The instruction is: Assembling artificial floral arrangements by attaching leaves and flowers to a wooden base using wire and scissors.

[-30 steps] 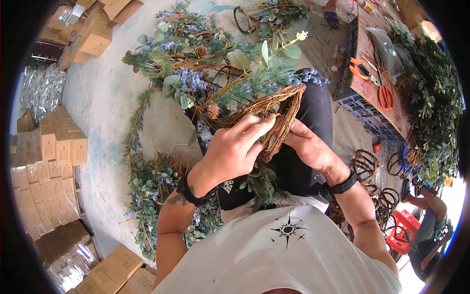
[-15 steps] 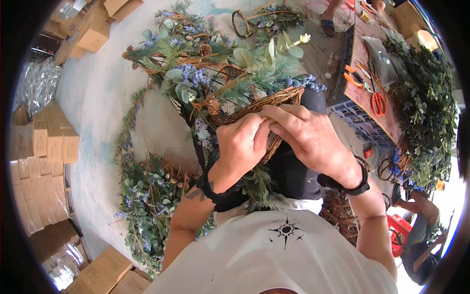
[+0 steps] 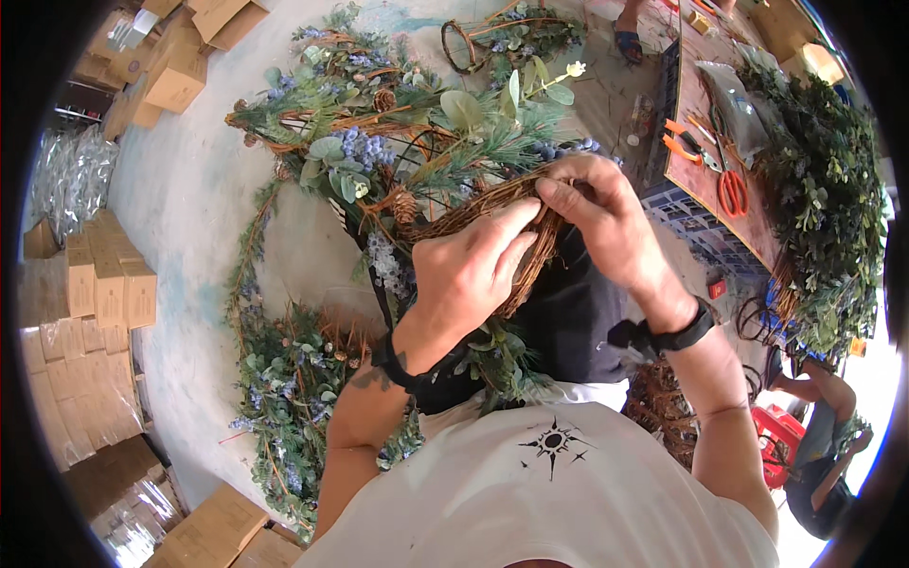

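A twig wreath [image 3: 532, 275] decked with artificial greenery lies across my lap. On it are blue berry clusters [image 3: 365, 149], a pine cone [image 3: 404, 204] and a leafy stem with a pale bud [image 3: 576, 69]. My left hand [image 3: 471, 270] is closed on the woven twig band, thumb and forefinger pressed together at its near side. Thumb and bent fingers of my right hand [image 3: 606, 213] pinch the band's far right corner. Any thin wire or twig between the fingertips is too small to make out.
Other garlands [image 3: 294, 398] lie on the floor at left. To the right, a board on crates [image 3: 696, 204] bears pliers [image 3: 696, 156], red-handled scissors [image 3: 731, 194] and heaped greenery [image 3: 824, 199]. Cardboard boxes [image 3: 90, 350] stack along the left. Another person [image 3: 824, 445] sits at lower right.
My hands, touching at the fingertips before, are now slightly apart. The right has moved away and up to the band's corner, its fingers curling over; the left has shifted little.
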The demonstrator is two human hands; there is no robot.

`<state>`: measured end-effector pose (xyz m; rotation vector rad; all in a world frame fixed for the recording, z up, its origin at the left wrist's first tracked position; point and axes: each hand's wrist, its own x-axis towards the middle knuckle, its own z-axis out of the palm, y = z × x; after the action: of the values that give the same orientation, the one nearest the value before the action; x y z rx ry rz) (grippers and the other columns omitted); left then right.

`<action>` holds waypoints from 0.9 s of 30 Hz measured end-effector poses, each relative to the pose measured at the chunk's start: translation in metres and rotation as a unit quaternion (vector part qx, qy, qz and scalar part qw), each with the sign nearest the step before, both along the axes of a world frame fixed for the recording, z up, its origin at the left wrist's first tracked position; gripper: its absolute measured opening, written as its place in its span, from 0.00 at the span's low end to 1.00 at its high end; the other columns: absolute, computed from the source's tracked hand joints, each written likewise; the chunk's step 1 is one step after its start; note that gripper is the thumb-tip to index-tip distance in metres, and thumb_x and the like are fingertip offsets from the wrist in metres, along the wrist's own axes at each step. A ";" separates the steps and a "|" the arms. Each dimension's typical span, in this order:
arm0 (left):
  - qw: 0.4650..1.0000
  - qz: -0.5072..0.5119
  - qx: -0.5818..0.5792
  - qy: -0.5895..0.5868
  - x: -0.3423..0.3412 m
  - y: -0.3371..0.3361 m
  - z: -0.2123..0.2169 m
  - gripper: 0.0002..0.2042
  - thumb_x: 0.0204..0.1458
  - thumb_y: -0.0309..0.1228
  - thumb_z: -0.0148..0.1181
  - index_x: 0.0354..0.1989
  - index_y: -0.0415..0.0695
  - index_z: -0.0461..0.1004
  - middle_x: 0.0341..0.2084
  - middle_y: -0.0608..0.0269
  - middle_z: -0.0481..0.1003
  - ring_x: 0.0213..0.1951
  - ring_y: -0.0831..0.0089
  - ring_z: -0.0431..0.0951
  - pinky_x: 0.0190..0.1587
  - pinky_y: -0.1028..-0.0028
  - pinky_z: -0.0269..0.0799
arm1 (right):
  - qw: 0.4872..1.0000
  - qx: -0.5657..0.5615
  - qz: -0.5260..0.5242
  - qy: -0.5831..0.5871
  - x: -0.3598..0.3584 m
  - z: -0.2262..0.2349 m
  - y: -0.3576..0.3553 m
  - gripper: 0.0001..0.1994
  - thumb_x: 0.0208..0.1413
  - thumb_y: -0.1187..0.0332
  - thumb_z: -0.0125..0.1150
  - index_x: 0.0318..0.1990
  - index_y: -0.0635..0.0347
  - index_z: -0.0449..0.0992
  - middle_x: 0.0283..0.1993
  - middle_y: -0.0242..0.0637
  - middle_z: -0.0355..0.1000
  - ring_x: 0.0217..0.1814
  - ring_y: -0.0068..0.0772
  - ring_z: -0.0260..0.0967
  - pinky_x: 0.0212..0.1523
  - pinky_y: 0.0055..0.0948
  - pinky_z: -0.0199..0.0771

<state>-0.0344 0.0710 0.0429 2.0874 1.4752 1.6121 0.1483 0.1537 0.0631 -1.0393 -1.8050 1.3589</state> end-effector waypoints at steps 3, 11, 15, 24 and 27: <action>0.978 -0.023 -0.068 0.194 -0.016 -0.009 0.015 0.20 0.54 0.21 0.71 0.57 0.46 0.83 0.24 0.64 0.78 0.20 0.65 0.78 0.23 0.65 0.74 | 0.996 0.027 -0.073 0.053 -0.006 -0.016 -0.008 0.06 0.64 0.69 0.69 0.40 0.61 0.80 0.38 0.30 0.71 0.37 0.25 0.65 0.42 0.28 0.68; 0.923 -0.008 -0.167 0.348 -0.010 -0.008 0.037 0.22 0.57 0.24 0.65 0.61 0.50 0.80 0.25 0.61 0.77 0.21 0.60 0.80 0.23 0.63 0.76 | 0.975 -0.091 -0.147 0.142 -0.017 -0.042 -0.018 0.08 0.63 0.69 0.71 0.37 0.62 0.77 0.35 0.27 0.68 0.34 0.16 0.60 0.35 0.24 0.64; 0.900 -0.021 -0.228 0.371 -0.002 -0.007 0.036 0.20 0.58 0.26 0.62 0.60 0.48 0.79 0.26 0.59 0.80 0.23 0.55 0.82 0.24 0.58 0.78 | 0.912 -0.229 -0.248 0.231 -0.022 -0.044 -0.060 0.20 0.71 0.59 0.66 0.60 0.62 0.71 0.44 0.28 0.73 0.43 0.18 0.65 0.44 0.24 0.70; 0.911 -0.049 -0.270 0.309 -0.001 0.003 0.049 0.14 0.58 0.23 0.58 0.53 0.43 0.81 0.25 0.52 0.81 0.26 0.48 0.83 0.30 0.53 0.79 | 0.904 -0.296 -0.152 0.269 -0.024 -0.066 -0.090 0.22 0.77 0.53 0.55 0.62 0.66 0.71 0.58 0.37 0.71 0.60 0.27 0.66 0.63 0.32 0.69; 0.909 -0.079 -0.280 0.299 -0.007 0.004 0.052 0.13 0.58 0.23 0.58 0.51 0.42 0.80 0.24 0.51 0.80 0.27 0.46 0.83 0.30 0.51 0.78 | 0.938 -0.244 -0.105 0.224 -0.015 -0.064 -0.081 0.25 0.77 0.49 0.53 0.60 0.65 0.74 0.56 0.36 0.72 0.61 0.25 0.66 0.63 0.31 0.68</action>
<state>-0.0414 0.0748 0.0947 2.3297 1.6009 0.3942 0.1338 0.0724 -0.0008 -1.0205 -1.0175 1.7808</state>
